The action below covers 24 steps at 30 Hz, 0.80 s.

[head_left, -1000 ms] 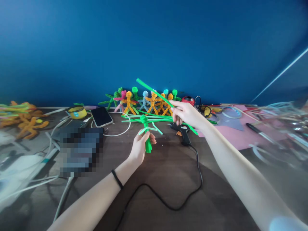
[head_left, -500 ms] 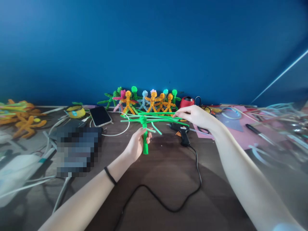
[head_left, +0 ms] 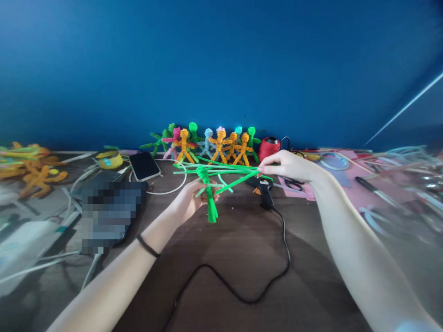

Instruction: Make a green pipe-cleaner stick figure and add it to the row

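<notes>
Upright in my left hand (head_left: pixel 192 197) is a green pipe-cleaner figure (head_left: pixel 212 210), with a wound head and loose strands splaying out below; my fingers close around its middle, where a paler stem crosses it. My right hand (head_left: pixel 285 165) pinches one end of a green pipe cleaner (head_left: pixel 238 181), which slants down leftward so that its other end is beside the figure. Whether that end touches the figure I cannot tell. Behind, several loose green pipe cleaners (head_left: pixel 187 172) lie on the table. A black glue gun (head_left: pixel 266 196) rests below my right hand, partly covered by the strand.
Finished pipe-cleaner figures (head_left: pixel 221 144) stand against the blue wall, beside a red spool (head_left: pixel 269 148). On the left are a phone (head_left: pixel 144 166), cables and orange figures (head_left: pixel 43 177). The glue gun's black cord (head_left: pixel 242 302) curls across the front. Pink sheets (head_left: pixel 353 196) and a pen lie right.
My right hand has drawn a green pipe cleaner from the pile and swung its left end down to the figure. In my left hand the figure's lower strands now splay apart.
</notes>
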### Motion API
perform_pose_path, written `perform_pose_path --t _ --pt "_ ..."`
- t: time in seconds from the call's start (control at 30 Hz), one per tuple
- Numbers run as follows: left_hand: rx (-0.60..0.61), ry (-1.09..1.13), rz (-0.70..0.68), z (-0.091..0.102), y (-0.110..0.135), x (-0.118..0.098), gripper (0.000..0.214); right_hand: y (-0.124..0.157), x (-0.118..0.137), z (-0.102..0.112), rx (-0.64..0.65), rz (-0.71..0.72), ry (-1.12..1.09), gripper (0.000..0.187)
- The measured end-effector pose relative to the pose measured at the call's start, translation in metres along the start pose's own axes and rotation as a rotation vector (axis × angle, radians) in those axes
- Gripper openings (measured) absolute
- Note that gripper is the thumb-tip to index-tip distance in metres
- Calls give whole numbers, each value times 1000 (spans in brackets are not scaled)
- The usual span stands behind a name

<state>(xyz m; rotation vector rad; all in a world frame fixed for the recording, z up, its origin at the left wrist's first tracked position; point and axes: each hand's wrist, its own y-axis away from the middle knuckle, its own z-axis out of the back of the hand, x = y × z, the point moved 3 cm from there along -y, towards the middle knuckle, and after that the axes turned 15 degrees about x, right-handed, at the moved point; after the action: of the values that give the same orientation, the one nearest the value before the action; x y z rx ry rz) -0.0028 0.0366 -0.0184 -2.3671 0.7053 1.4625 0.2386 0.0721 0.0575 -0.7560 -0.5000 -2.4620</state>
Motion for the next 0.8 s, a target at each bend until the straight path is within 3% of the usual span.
perform_pose_path --t 0.37,0.8 --pt "-30 -68 116 -12 4 -2 14 2 8 -4 1 -49 2 40" --pt "130 -172 193 -15 6 -2 14 0 12 -12 44 -104 24 26"
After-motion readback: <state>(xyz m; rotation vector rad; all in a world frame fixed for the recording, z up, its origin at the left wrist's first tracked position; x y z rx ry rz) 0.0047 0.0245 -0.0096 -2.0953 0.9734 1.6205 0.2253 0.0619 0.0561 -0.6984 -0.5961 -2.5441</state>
